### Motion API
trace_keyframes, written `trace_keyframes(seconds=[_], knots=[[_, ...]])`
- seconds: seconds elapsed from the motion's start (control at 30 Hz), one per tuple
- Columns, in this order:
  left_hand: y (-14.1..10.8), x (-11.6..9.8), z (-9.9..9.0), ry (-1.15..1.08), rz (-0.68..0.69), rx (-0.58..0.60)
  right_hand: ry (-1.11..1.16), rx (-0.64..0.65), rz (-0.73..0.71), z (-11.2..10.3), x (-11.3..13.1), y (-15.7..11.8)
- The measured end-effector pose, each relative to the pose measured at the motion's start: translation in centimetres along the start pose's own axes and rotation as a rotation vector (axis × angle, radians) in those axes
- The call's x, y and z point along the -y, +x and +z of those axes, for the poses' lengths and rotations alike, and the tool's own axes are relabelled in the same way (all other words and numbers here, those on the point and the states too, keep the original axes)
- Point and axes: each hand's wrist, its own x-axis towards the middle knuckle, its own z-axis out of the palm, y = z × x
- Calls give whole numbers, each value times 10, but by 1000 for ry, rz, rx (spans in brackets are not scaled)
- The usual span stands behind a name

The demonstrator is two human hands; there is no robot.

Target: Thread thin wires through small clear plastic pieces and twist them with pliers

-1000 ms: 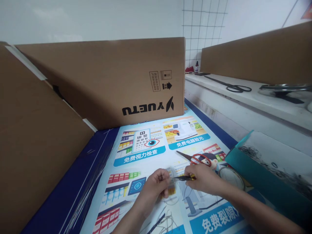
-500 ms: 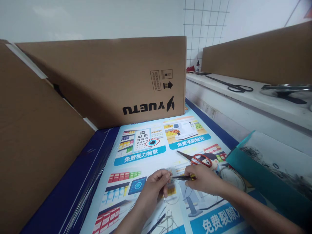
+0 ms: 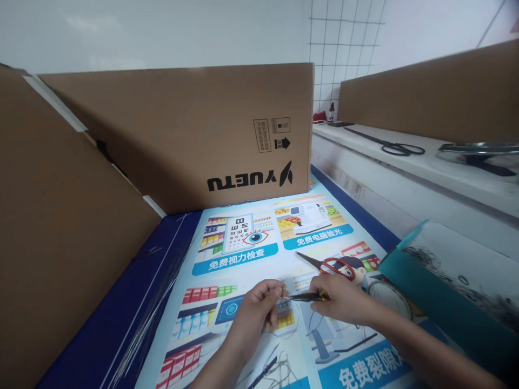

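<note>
My left hand (image 3: 259,305) is closed, thumb and fingers pinching a thin wire (image 3: 299,323) whose loop curves down below the fingers. My right hand (image 3: 339,297) grips slim pliers (image 3: 305,297) with dark jaws and black-and-yellow handles. The jaws point left, their tips right by the left fingertips. Whether they are clamped on the wire is too small to tell. Just beyond my right hand lie scissors (image 3: 336,266) with red handles. A tangle of thin wires (image 3: 279,373) and a dark slender tool (image 3: 265,368) lie nearer me.
A printed poster (image 3: 284,259) covers the table. Cardboard panels (image 3: 182,135) stand behind and at left. On the right is a teal box (image 3: 441,308) of small dark pieces, beside a round clear container (image 3: 389,297). A white ledge (image 3: 365,132) holds black-handled scissors (image 3: 401,148).
The camera view has shifted slightly. The wire loop hangs a little differently, farther right and fainter. Both hands keep nearly the same positions, still holding the wire and pliers.
</note>
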Motion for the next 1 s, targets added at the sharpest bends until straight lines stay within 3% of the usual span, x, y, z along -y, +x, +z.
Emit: trace_keyframes(seconds=[0.37,0.67,1.0], knots=[[-3,-3,3,48,30,-16,4,6,-16,2,1,-1],[-2,-1,1,55,26,45,32,-6,-28,4,3,0],[-3,-2,0,70,46,47,49,31,-143,6,-1,3]])
